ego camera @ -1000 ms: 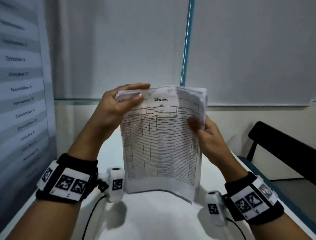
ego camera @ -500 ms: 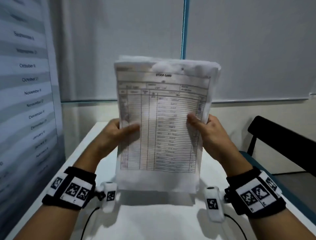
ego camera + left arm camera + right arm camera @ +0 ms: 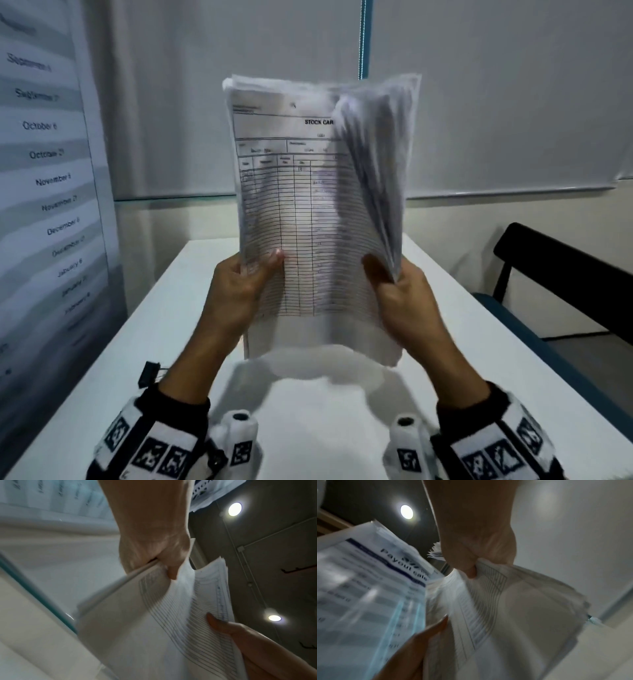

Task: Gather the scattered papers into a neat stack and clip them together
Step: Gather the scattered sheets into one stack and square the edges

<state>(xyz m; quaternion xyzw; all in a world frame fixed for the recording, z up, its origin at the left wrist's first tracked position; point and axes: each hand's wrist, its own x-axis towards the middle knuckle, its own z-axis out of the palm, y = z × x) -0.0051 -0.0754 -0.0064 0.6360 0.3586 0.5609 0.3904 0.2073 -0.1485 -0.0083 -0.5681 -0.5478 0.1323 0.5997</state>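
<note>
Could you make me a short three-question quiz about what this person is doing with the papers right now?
1. True or false: the stack of printed white paper sheets lies flat on the white table.
2. Which hand grips the stack? A) left hand only B) right hand only C) both
3. Fill in: the small black metal binder clip lies on the table beside the person's ____ wrist.

Key
1. False. The stack is held upright, its bottom edge above the table.
2. C. Each hand holds one side edge, thumb on the front sheet.
3. Left. The clip is not yet on the papers.
</note>
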